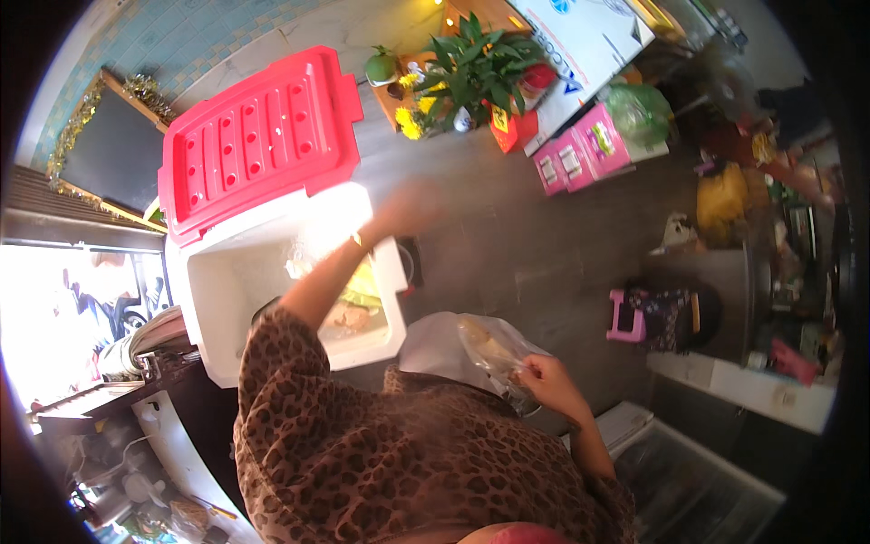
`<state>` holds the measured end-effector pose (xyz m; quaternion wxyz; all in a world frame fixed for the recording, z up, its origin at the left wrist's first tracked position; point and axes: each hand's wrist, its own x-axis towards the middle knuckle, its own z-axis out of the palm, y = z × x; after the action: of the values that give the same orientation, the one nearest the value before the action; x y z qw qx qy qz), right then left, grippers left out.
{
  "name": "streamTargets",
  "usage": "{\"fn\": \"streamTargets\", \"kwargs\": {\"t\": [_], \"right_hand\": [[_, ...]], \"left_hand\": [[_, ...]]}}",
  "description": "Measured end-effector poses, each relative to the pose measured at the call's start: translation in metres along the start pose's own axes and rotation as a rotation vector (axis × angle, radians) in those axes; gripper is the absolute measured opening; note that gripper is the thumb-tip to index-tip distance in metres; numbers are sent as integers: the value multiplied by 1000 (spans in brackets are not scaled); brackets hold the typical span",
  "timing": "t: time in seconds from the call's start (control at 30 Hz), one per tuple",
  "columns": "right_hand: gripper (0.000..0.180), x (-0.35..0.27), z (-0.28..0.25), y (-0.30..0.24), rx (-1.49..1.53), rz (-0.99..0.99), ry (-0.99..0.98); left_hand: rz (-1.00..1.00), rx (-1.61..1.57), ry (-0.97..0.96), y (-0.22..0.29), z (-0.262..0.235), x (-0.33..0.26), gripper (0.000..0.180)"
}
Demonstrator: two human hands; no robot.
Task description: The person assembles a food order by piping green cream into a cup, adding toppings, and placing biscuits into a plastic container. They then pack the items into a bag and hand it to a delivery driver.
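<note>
Leopard-print sleeves (381, 462) nearest cam. Right hand (548, 381) pinches clear plastic bag (494, 349) w/ pale contents, low at centre. Left hand (408, 207), blurred, grip can't be told, raised over open white cooler (272, 272) w/ red lid (258, 140). Cooler lies up-left of bag; left hand nearer it.
</note>
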<state>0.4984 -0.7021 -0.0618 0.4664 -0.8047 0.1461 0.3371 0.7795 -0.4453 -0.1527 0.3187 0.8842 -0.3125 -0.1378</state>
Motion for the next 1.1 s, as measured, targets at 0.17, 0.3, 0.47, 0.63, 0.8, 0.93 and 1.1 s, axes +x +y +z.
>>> {"fn": "streamTargets", "kwargs": {"t": [0.17,0.3,0.47,0.63,0.8,0.93,1.1], "right_hand": [[18,67,-84,-15,41,-36,107],[17,134,-143,-33,119,-35,127],[9,236,-204,-52,-75,-156,-14],[13,326,-263,-136,-71,-107,-193],[11,429,-293,-188,-77,-340,-475],[14,507,-285,-298,-351,-403,-677],[6,596,-232,-390,-374,-453,-882]], "left_hand": [[-502,465,359,-174,-74,116,46],[-857,551,493,-249,-129,173,62],[-1050,607,242,-291,-182,237,63],[-992,543,377,-269,-208,217,65],[-788,528,1010,-84,-248,175,44],[-758,499,1548,62,-214,107,22],[-925,-41,2262,172,-124,85,70]]}}
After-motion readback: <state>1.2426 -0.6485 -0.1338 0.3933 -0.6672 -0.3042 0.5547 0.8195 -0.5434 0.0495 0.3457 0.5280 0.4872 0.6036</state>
